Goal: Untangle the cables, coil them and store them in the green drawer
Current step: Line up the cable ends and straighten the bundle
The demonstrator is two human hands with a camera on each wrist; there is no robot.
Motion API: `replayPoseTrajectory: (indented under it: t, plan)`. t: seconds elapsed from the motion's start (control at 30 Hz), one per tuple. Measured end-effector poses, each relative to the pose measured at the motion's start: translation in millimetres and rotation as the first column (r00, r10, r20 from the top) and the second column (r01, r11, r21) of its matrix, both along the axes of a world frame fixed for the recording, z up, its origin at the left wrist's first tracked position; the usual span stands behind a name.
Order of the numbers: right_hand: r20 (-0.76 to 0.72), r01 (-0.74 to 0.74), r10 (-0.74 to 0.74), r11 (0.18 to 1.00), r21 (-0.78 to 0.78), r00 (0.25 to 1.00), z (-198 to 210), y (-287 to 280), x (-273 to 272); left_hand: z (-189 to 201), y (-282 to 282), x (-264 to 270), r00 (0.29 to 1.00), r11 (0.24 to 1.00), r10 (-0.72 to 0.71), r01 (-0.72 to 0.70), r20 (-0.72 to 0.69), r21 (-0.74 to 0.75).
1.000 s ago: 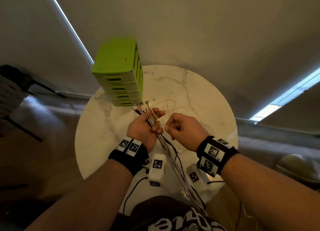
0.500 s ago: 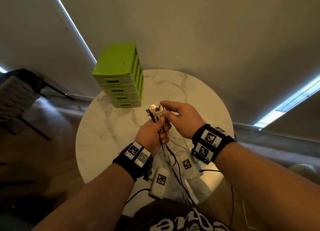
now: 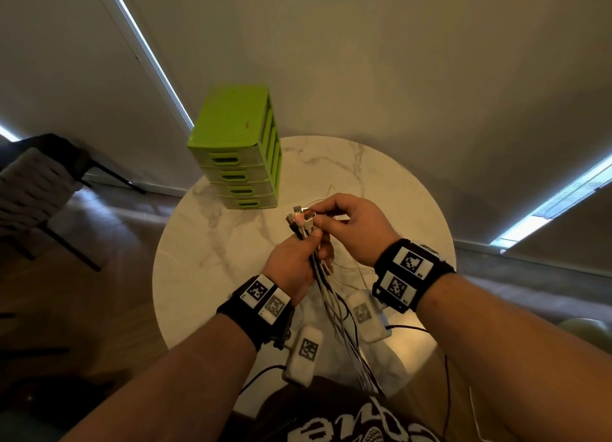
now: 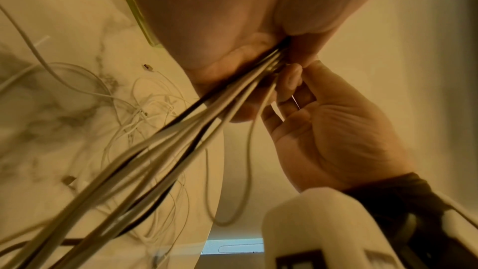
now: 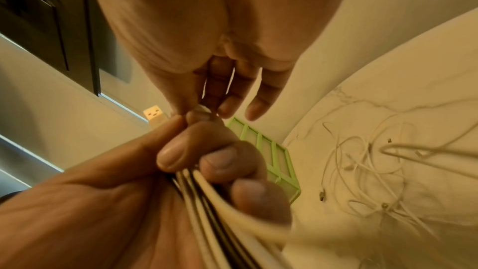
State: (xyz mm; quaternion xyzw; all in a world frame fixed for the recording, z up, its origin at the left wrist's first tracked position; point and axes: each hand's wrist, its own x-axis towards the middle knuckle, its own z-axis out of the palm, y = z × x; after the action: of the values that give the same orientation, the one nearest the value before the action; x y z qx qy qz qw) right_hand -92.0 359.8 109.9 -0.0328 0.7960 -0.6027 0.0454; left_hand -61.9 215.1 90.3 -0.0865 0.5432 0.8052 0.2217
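above the middle of the round marble table [image 3: 205,259], just toward six o'clock, my left hand [image 3: 293,262] has its fingers curled tight round a bundle of cables [image 3: 326,296], white and black strands running down past the near edge toward my lap. my right hand [image 3: 356,229] sits just beside it at three o'clock, thumb and forefinger pinching at the cluster of plugs [image 3: 299,218] that sticks up out of the left fist; its other fingers are loosely curled. i judge the work to be in the sorting stage: plug ends gathered and lined up, nothing coiled yet. a loose heap of thin white cables [image 5: 362,171] lies on the marble under and beyond my hands, toward one o'clock, and looks tangled, so a good share of the untangling is left. the green drawer unit [image 3: 238,150] stands at eleven o'clock near the far-left rim, all four drawers closed as far as i can see, so storing has not begun. for room, the bare marble at nine o'clock gives space to lay out a coil, and the path to the drawers looks open. the hanging strands cross the near edge and could snag there, or on the wrist-rig leads, if i pull upward quickly.
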Motion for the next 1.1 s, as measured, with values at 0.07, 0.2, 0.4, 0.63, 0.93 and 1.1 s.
replayPoseTrajectory:
  t: [0.07,0.2,0.4,0.63,0.93,1.1]
  plan:
    - [-0.019,-0.003,0.004,1.0,0.025,1.0,1,-1,1,1,0,-1,1.0,0.998,0.008,-0.009,0.008,0.062]
    - [0.146,-0.045,0.067,0.988,-0.149,0.987,-10,2,15,4,-8,-11,0.995,0.978,0.088,-0.093,0.037,0.184]
    - [0.307,-0.478,0.376,0.779,0.406,0.874,-65,34,52,5,-71,-51,0.913,0.863,0.37,-0.407,0.172,0.3]
    - [0.317,-0.293,0.134,0.794,0.533,0.939,-82,77,36,10,-130,-62,0.821,0.795,0.543,-0.57,0.177,0.208]
    - [0.015,-0.3,0.316,0.885,0.356,0.949,41,-3,-12,23,-47,-37,0.995,0.988,-0.004,-0.011,-0.095,-0.157]
    - [0.011,-0.242,0.243,0.961,0.134,0.97,35,6,-13,23,-55,-42,0.989,0.987,0.118,-0.127,-0.094,-0.098]
